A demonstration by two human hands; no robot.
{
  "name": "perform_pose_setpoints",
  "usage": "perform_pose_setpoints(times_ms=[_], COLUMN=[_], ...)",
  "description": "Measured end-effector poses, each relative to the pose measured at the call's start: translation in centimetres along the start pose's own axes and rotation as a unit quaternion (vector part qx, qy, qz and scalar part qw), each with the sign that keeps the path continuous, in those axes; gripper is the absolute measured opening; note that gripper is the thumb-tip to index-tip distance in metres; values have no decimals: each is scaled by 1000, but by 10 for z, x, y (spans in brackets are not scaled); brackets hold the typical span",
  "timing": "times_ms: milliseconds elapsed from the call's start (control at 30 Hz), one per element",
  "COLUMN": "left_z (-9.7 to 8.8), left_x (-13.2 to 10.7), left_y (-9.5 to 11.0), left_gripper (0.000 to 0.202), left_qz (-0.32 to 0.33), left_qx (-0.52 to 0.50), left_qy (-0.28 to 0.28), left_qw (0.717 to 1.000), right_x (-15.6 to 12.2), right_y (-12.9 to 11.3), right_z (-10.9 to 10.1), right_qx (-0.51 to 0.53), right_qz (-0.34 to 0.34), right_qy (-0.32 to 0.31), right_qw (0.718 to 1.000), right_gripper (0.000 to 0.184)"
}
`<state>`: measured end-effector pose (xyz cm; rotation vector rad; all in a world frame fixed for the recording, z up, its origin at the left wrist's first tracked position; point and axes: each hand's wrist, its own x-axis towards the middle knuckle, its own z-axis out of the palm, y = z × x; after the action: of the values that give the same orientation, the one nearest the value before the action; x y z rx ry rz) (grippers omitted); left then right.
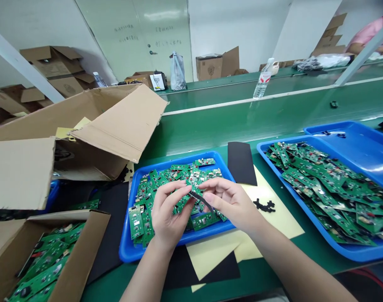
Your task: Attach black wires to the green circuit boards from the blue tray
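Observation:
Over the blue tray (126, 235) of green circuit boards (160, 176), my left hand (170, 209) pinches one end of a thin black strip (202, 200) that looks like foam. My right hand (232, 203) has its thumb and curled fingers closed on the other part of that strip, partly hiding it. The strip slants down to the right between both hands. Small black cut-out pieces (264, 205) lie on yellow backing paper (282, 214) to the right. A black foam sheet (241, 163) rests behind that paper.
A second blue tray (345, 251) full of boards stands at right, beside another blue tray (367, 142) with a few small black pieces. At left are a large open carton (128, 126) and a smaller box (87, 247) of boards. A bottle (263, 82) stands on the ledge; a person (370, 35) is far right.

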<state>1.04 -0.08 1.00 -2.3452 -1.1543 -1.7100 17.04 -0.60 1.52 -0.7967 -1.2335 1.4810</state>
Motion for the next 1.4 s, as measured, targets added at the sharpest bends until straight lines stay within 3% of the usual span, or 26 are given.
perform_pose_setpoints(times_ms=[267,433,667,833,1000,1167,1267,1400], left_z=[1,1,-5,-4,2,2,1,1], left_x=[0,-4,0,-2,-5,-3,-1,1], left_y=[-1,-2,0,5,8,5,3,4], left_gripper=[35,35,41,45,44,33,32,31], left_qz=[2,-44,-47,-71,-119,-145,-85,-13], left_qx=[4,-63,-160,-233,-279,-204,-93,-25], left_qy=[0,-36,-109,-132,-113,-83,-65,-35], left_qw=[1000,996,980,961,946,965,990,999], right_x=[-2,0,1,-1,-3,-2,-1,-1], right_y=[-9,-8,-12,-15,-17,-18,-18,-14], right_z=[-2,-6,-13,-11,-8,-6,-7,-8], right_qx=[68,127,108,83,24,-13,-5,80], right_qz=[54,113,155,135,92,67,91,134], right_qy=[-46,-94,-139,-130,-76,-36,-25,-55], right_qw=[995,981,972,979,993,997,996,986], right_gripper=[19,26,24,22,16,7,10,15])
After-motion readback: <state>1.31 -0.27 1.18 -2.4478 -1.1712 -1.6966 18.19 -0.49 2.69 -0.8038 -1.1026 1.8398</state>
